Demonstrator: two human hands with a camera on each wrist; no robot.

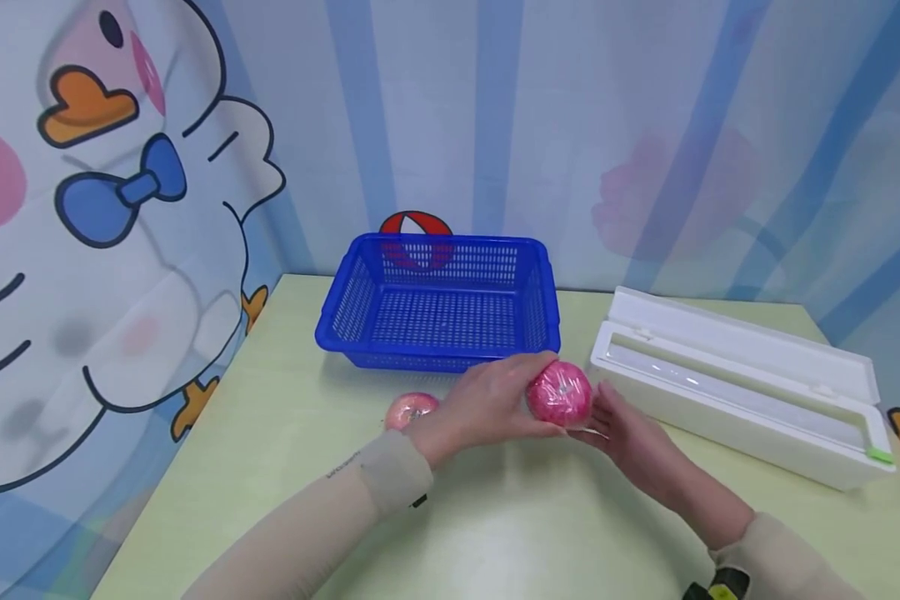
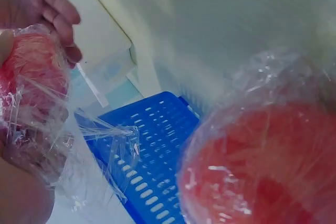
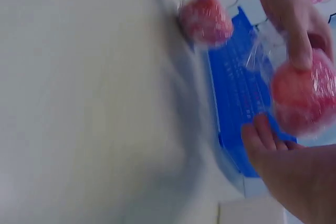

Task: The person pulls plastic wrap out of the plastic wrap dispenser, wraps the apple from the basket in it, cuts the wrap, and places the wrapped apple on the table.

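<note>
A red apple in clear cling film is gripped by my left hand above the table, in front of the basket. Loose film trails off this apple in the left wrist view. My right hand is at the apple's right side, its fingers extended beside and under it. In the right wrist view the right hand's fingers lie just below the apple; whether they touch it I cannot tell. A second film-wrapped apple rests on the table, partly hidden behind the left forearm.
Behind the hands stands a blue plastic basket with slotted walls and nothing inside. To the right is a long white cling film dispenser, its lid raised. A printed curtain hangs along the table's back edge.
</note>
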